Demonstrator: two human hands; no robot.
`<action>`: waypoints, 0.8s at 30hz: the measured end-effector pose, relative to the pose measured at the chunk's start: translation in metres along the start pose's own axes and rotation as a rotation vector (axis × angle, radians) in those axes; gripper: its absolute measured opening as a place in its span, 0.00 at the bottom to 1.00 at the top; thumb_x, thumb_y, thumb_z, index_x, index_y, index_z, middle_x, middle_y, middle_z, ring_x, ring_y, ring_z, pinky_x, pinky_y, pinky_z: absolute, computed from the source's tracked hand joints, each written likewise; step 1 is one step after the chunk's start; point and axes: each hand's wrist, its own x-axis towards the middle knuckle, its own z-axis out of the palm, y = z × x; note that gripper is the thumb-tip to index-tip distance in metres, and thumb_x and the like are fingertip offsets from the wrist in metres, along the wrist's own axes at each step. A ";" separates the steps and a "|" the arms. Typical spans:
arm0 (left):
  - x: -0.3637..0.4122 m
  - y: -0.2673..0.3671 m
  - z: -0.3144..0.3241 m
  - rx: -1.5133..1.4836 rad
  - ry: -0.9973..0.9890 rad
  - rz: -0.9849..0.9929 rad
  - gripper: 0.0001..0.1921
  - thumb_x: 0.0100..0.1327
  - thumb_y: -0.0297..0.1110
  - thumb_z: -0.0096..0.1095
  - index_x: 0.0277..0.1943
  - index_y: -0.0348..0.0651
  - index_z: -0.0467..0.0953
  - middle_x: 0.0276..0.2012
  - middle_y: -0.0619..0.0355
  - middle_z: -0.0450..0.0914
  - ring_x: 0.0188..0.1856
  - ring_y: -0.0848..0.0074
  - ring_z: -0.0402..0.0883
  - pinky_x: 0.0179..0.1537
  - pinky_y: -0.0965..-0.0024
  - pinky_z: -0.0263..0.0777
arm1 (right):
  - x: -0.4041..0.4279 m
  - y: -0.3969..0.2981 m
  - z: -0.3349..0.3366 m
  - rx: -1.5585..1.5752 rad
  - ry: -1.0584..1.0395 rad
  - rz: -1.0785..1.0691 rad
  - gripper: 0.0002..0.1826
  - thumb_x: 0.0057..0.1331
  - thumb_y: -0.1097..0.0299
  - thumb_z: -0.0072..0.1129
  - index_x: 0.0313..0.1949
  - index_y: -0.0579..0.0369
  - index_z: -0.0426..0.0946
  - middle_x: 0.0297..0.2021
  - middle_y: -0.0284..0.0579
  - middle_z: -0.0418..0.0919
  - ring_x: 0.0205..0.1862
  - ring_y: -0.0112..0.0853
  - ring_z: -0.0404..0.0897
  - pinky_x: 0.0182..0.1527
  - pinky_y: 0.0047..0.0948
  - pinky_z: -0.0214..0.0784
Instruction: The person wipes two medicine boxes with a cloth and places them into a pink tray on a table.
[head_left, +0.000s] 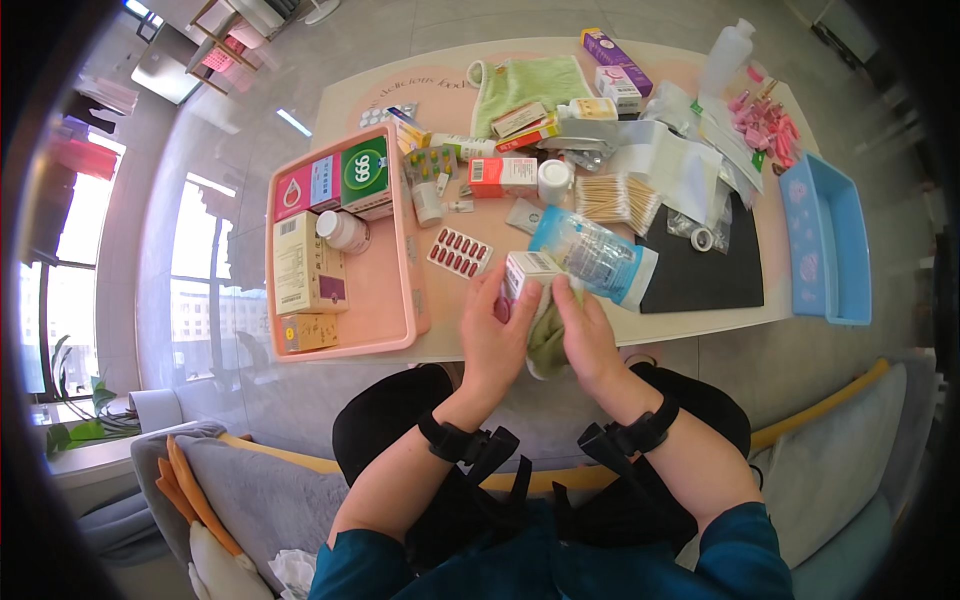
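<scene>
Between both hands, over the table's near edge, is a small white medicine box (534, 264) with printing on it. My left hand (496, 319) grips the box from its left side, fingers around it and thumb in front. My right hand (589, 330) holds a green cloth (547, 341) against the box's right side; the cloth hangs below the edge. Just beyond lies a blue and clear plastic pouch (592, 251). A blister pack of dark red capsules (460, 252) rests flat to the left of the box.
A pink tray (382, 300) at left holds several medicine boxes and a white bottle (343, 231). Behind are cotton swabs (604, 199), a red-and-white box (502, 177) and a green towel (532, 86). At right are a black mat (709, 274) and a blue basket (804, 247).
</scene>
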 end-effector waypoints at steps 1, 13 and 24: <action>-0.001 -0.002 -0.001 0.018 -0.068 -0.046 0.25 0.67 0.37 0.64 0.61 0.31 0.69 0.50 0.52 0.74 0.46 0.75 0.75 0.46 0.73 0.70 | 0.004 0.004 -0.004 0.033 0.026 0.004 0.26 0.77 0.52 0.40 0.59 0.64 0.68 0.52 0.45 0.76 0.53 0.29 0.72 0.58 0.28 0.62; 0.008 0.002 -0.019 -0.088 0.039 -0.171 0.16 0.77 0.36 0.44 0.59 0.34 0.67 0.45 0.52 0.78 0.45 0.75 0.76 0.48 0.72 0.70 | -0.011 0.015 0.011 -0.092 -0.027 -0.048 0.27 0.77 0.51 0.41 0.59 0.64 0.68 0.48 0.49 0.78 0.50 0.33 0.75 0.56 0.31 0.64; 0.000 0.019 -0.004 0.070 -0.087 -0.080 0.24 0.64 0.35 0.66 0.57 0.31 0.69 0.45 0.48 0.79 0.45 0.69 0.79 0.48 0.68 0.72 | 0.000 0.010 -0.007 -0.097 -0.003 -0.080 0.24 0.76 0.54 0.43 0.57 0.63 0.70 0.46 0.48 0.79 0.49 0.32 0.76 0.54 0.30 0.65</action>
